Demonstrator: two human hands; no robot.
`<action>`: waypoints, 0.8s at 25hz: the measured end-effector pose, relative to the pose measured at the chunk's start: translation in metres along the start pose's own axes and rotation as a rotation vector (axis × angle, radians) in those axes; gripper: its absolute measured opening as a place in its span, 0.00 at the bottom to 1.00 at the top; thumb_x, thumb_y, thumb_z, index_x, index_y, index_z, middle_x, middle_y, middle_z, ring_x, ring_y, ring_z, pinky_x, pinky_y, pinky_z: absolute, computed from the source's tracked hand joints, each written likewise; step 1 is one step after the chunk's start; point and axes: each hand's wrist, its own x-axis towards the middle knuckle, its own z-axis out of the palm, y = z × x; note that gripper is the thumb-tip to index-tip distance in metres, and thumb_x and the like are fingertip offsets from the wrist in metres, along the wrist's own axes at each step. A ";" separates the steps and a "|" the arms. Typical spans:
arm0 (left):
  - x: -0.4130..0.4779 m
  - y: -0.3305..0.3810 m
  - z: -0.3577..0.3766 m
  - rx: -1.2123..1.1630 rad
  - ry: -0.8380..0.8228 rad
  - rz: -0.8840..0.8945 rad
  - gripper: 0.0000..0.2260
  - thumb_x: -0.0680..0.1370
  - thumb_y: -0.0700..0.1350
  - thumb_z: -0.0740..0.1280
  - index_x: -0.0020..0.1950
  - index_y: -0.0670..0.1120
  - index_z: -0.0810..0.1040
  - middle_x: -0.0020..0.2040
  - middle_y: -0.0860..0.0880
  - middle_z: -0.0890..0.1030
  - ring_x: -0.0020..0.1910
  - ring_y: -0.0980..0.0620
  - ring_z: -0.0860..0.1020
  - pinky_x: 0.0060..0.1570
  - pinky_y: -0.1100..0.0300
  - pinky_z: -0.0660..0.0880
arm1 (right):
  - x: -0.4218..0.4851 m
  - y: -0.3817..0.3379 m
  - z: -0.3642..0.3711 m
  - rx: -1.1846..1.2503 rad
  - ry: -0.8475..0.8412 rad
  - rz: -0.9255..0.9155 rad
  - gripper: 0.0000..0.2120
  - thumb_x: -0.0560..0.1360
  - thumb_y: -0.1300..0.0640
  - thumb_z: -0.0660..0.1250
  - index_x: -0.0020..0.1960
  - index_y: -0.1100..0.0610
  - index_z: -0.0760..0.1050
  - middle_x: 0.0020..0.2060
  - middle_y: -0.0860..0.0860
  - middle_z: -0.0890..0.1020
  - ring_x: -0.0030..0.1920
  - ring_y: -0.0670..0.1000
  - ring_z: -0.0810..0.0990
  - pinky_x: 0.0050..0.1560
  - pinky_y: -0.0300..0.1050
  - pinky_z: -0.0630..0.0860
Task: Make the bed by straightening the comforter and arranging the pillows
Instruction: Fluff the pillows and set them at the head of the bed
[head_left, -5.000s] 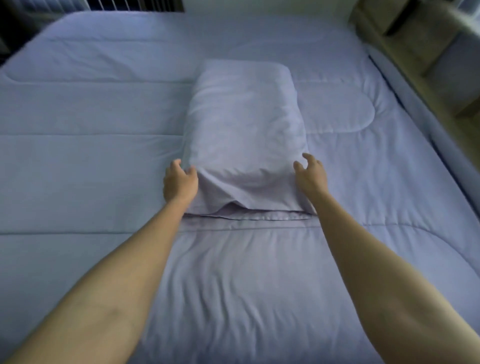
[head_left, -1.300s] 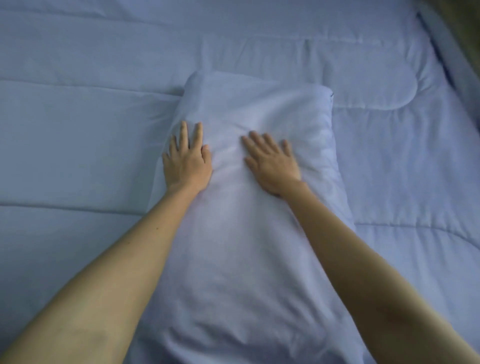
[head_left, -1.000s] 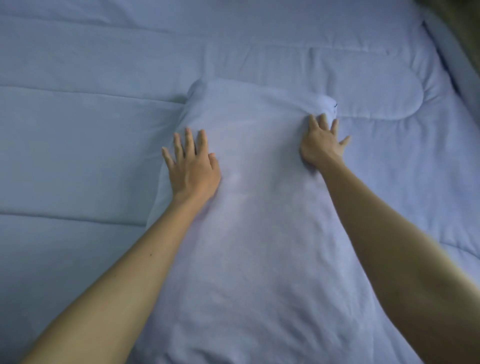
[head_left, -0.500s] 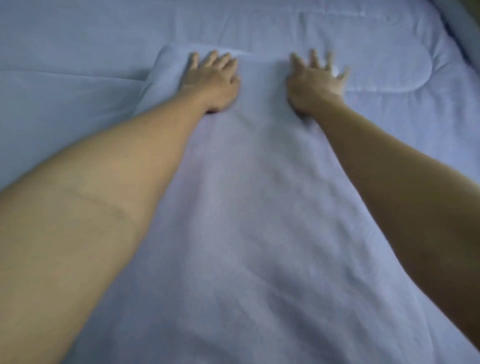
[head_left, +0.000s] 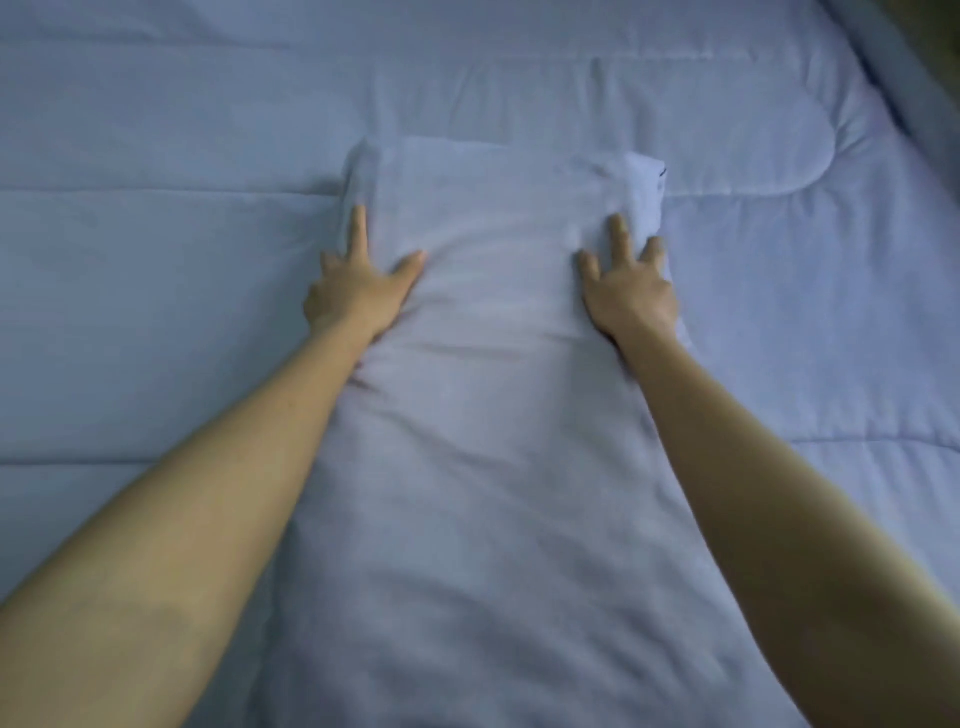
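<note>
A pale blue pillow (head_left: 498, 415) lies lengthwise on the quilted pale blue comforter (head_left: 156, 270), its far end near the middle of the view. My left hand (head_left: 358, 291) presses flat on the pillow's left edge, fingers spread, some of them tucked over the side. On the pillow's right edge rests my right hand (head_left: 628, 291), flat with fingers apart. Neither hand grips anything. Shallow creases run across the pillowcase between the hands.
The comforter spreads wide on both sides of the pillow, with stitched seams. The bed's right edge (head_left: 904, 104) and a dark strip beyond it show at the top right corner.
Both hands have slid back from the pillow's far end toward me and out to its two side edges. The view has pulled back a little.
</note>
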 end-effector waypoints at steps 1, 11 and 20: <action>-0.015 -0.009 -0.001 -0.025 -0.013 -0.028 0.41 0.71 0.73 0.55 0.78 0.59 0.44 0.71 0.36 0.67 0.66 0.34 0.70 0.63 0.43 0.67 | -0.016 0.007 -0.003 0.018 -0.013 0.026 0.31 0.74 0.33 0.51 0.75 0.37 0.48 0.76 0.55 0.54 0.68 0.66 0.68 0.67 0.61 0.66; -0.211 -0.073 -0.008 -0.135 -0.053 -0.211 0.44 0.68 0.73 0.61 0.77 0.54 0.51 0.70 0.41 0.71 0.65 0.36 0.72 0.61 0.44 0.70 | -0.200 0.081 -0.034 0.051 -0.177 0.055 0.37 0.72 0.31 0.56 0.75 0.35 0.42 0.74 0.57 0.57 0.67 0.64 0.70 0.63 0.57 0.69; -0.326 -0.117 -0.020 0.082 -0.050 -0.266 0.38 0.69 0.75 0.56 0.66 0.46 0.68 0.61 0.39 0.78 0.59 0.37 0.77 0.55 0.46 0.73 | -0.278 0.151 -0.069 -0.230 -0.278 0.120 0.41 0.73 0.28 0.44 0.65 0.60 0.71 0.61 0.61 0.77 0.60 0.62 0.77 0.57 0.52 0.71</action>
